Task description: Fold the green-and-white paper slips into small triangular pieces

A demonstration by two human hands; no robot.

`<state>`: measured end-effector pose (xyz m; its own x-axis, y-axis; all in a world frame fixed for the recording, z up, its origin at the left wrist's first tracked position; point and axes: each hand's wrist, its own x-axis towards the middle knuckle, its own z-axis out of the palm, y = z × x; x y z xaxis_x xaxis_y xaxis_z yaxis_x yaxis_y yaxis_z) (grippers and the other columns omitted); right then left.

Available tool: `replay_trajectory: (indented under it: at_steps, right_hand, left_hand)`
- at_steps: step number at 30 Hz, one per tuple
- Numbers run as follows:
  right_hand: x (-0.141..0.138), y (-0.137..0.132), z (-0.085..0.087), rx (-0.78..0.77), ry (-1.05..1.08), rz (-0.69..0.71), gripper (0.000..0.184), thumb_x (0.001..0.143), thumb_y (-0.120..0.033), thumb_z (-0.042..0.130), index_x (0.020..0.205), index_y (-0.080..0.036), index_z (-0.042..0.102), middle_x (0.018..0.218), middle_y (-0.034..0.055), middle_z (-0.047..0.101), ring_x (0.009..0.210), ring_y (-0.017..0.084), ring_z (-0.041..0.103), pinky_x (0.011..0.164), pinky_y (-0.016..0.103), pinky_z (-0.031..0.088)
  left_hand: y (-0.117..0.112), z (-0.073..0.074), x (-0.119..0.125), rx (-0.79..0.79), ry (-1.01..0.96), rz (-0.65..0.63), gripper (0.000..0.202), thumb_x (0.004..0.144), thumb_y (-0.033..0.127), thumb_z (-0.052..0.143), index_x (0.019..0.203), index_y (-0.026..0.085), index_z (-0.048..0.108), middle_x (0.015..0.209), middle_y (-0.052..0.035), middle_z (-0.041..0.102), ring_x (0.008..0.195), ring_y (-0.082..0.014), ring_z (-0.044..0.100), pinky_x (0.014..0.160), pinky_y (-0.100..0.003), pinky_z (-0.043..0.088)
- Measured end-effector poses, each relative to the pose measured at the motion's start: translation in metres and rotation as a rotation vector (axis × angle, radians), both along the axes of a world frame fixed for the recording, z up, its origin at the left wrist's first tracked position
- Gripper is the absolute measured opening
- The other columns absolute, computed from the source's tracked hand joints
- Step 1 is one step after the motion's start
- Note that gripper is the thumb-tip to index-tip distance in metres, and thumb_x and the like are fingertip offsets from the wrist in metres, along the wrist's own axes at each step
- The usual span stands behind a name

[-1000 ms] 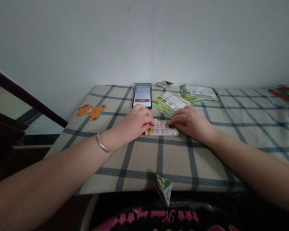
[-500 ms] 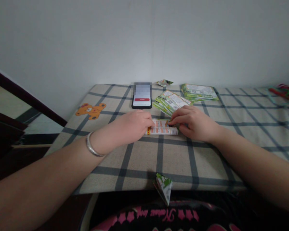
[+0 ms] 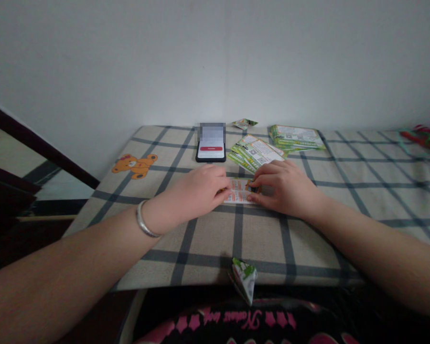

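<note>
A small folded printed paper [image 3: 239, 190], white with orange blocks, lies on the checked tablecloth between my hands. My left hand [image 3: 204, 188] grips its left end, thumb and fingers closed together. At its right end my right hand [image 3: 281, 186] pinches the paper between thumb and index finger. The fingers cover both ends of it. Close to the table's front edge sits a folded green and white paper piece [image 3: 245, 279], its point hanging over the edge.
Behind my hands stands a phone [image 3: 211, 150], its screen lit. Fanned green leaflets [image 3: 256, 150] lie right of it, with a leaflet stack [image 3: 297, 136] beyond. Another folded paper piece [image 3: 245, 123] rests by the wall. Red and green items [image 3: 426, 141] are at the far right.
My right thumb has come onto the paper's near right edge. My left hand has shifted slightly right, covering more of the left end. The rest of the table looks the same.
</note>
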<state>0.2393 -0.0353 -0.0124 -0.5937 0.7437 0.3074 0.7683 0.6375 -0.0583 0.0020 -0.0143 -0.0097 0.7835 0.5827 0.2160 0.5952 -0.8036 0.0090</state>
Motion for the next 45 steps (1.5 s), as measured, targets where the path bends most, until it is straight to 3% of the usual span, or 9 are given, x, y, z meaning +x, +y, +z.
replay_trajectory:
  at_steps: [4, 10, 24, 27, 33, 45]
  right_hand:
    - [-0.002, 0.001, 0.000, 0.015, -0.019, 0.003, 0.029, 0.093, -0.040, 0.053, 0.084, -0.023, 0.075, 0.092, 0.0049, 0.072, 0.087, 0.022, 0.061, 0.078, 0.037, 0.039]
    - [-0.005, 0.000, -0.002, 0.042, -0.022, -0.028, 0.024, 0.087, -0.045, 0.064, 0.085, -0.024, 0.074, 0.093, 0.0044, 0.071, 0.089, 0.024, 0.061, 0.078, 0.037, 0.039]
    - [-0.006, 0.000, -0.005, 0.069, -0.087, -0.019, 0.025, 0.089, -0.044, 0.061, 0.091, -0.021, 0.070, 0.095, 0.0062, 0.069, 0.091, 0.025, 0.060, 0.080, 0.038, 0.040]
    - [-0.006, 0.001, -0.007, 0.049, -0.053, 0.057, 0.020, 0.092, -0.037, 0.059, 0.095, -0.021, 0.070, 0.096, 0.0056, 0.069, 0.091, 0.023, 0.060, 0.081, 0.037, 0.042]
    - [-0.004, 0.003, -0.010, -0.045, 0.037, 0.361, 0.024, 0.097, -0.020, 0.048, 0.108, -0.021, 0.070, 0.107, 0.0057, 0.069, 0.095, 0.018, 0.060, 0.085, 0.034, 0.047]
    - [-0.005, 0.001, -0.010, -0.021, 0.044, 0.433, 0.028, 0.088, -0.013, 0.052, 0.108, -0.019, 0.071, 0.104, 0.0066, 0.069, 0.093, 0.021, 0.059, 0.083, 0.037, 0.049]
  left_hand:
    - [0.000, -0.004, 0.001, 0.047, -0.018, 0.003, 0.021, 0.093, 0.021, 0.052, 0.079, 0.015, 0.066, 0.081, -0.0042, 0.060, 0.081, -0.0186, 0.056, 0.074, -0.033, 0.044]
    - [-0.003, -0.007, 0.002, 0.089, -0.018, 0.024, 0.019, 0.093, 0.026, 0.055, 0.083, 0.016, 0.067, 0.085, -0.0054, 0.061, 0.083, -0.0202, 0.057, 0.074, -0.034, 0.045]
    - [-0.006, -0.006, 0.001, 0.104, 0.002, 0.014, 0.015, 0.091, 0.026, 0.056, 0.084, 0.016, 0.064, 0.086, -0.0058, 0.059, 0.084, -0.0208, 0.056, 0.074, -0.035, 0.045]
    - [-0.007, -0.006, 0.000, 0.118, 0.024, 0.008, 0.013, 0.091, 0.024, 0.055, 0.084, 0.016, 0.064, 0.087, -0.0057, 0.058, 0.084, -0.0208, 0.055, 0.074, -0.035, 0.045]
    - [-0.008, -0.007, 0.000, 0.140, 0.041, 0.002, 0.013, 0.092, 0.023, 0.051, 0.088, 0.016, 0.061, 0.090, -0.0058, 0.057, 0.087, -0.0217, 0.054, 0.075, -0.035, 0.045]
    - [-0.006, -0.009, -0.002, 0.110, 0.051, 0.022, 0.012, 0.093, 0.024, 0.051, 0.094, 0.016, 0.059, 0.098, -0.0074, 0.054, 0.093, -0.0216, 0.052, 0.083, -0.036, 0.046]
